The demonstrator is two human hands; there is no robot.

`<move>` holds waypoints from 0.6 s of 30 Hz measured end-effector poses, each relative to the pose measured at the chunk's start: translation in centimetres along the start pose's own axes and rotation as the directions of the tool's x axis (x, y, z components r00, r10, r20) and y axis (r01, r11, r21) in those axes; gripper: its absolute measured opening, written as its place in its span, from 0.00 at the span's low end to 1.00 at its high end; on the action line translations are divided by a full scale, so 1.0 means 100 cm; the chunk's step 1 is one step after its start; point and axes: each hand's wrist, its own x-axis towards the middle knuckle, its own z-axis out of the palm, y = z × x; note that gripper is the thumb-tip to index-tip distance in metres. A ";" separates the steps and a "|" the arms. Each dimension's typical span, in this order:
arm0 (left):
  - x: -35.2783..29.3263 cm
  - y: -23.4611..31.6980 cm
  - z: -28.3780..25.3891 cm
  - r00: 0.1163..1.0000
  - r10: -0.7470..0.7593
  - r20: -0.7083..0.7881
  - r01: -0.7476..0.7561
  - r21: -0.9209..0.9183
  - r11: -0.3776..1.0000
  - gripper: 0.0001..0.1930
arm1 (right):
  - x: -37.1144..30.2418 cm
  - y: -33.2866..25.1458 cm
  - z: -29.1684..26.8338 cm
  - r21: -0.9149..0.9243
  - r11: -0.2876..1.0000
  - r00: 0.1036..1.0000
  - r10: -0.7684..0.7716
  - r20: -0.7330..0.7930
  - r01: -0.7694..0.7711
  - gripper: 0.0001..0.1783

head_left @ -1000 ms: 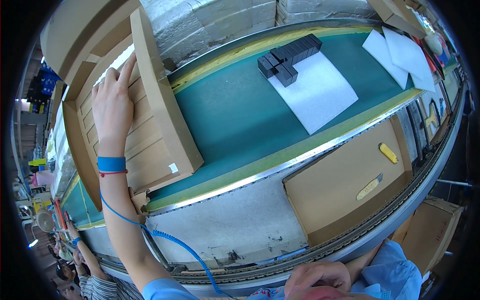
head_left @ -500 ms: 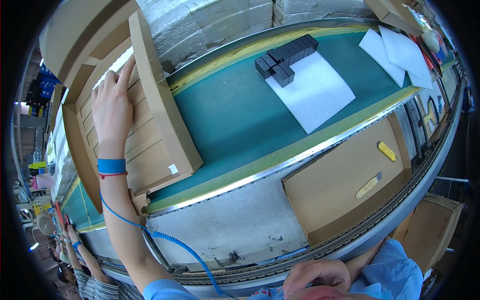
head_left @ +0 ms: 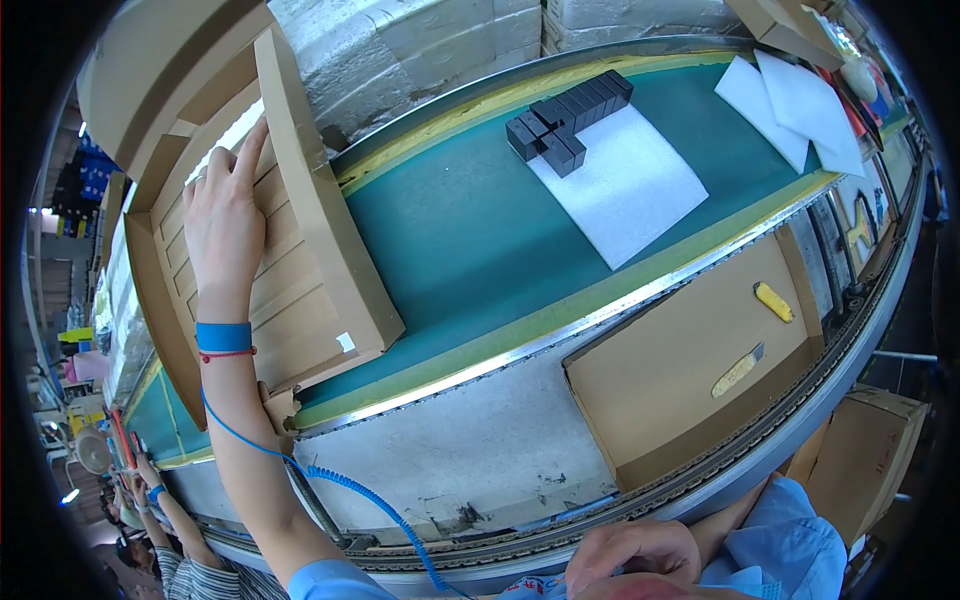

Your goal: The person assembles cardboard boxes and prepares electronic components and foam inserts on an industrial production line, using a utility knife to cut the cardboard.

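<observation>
My left hand point(head_left: 222, 225) reaches into an open cardboard box point(head_left: 325, 200) with slotted dividers at the left of the belt. Its index finger is stretched out along the inner wall, and the other fingers bend slightly near a white foam sheet point(head_left: 240, 125). A blue band point(head_left: 223, 336) with a coiled cord circles that wrist. My right hand point(head_left: 635, 552) is curled up close to my body at the lower edge, its inside hidden. Beyond both hands, small black blocks point(head_left: 568, 118) stand in a row, partly on a white foam sheet point(head_left: 630, 190).
The green conveyor belt point(head_left: 440, 230) runs across. More foam sheets point(head_left: 800, 110) lie at its far right. A shallow cardboard tray point(head_left: 660, 370) in front holds two yellow-handled cutters point(head_left: 737, 372). White foam boxes point(head_left: 410, 60) stand behind. Another person's arms point(head_left: 180, 515) show at the lower left.
</observation>
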 end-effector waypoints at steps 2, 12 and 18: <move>0.002 0.001 0.001 1.000 0.004 -0.021 -0.005 -0.013 1.000 0.39 | 0.001 -0.002 -0.001 -0.044 0.999 1.000 -0.002 0.014 0.003 0.17; 0.001 -0.001 0.001 1.000 0.008 -0.021 -0.009 -0.023 1.000 0.38 | 0.002 -0.002 0.005 -0.014 1.000 0.999 -0.002 -0.039 0.001 0.17; 0.003 0.001 0.001 1.000 0.007 -0.029 -0.008 -0.021 1.000 0.37 | 0.001 -0.006 0.007 -0.020 0.999 0.998 0.024 -0.049 -0.025 0.15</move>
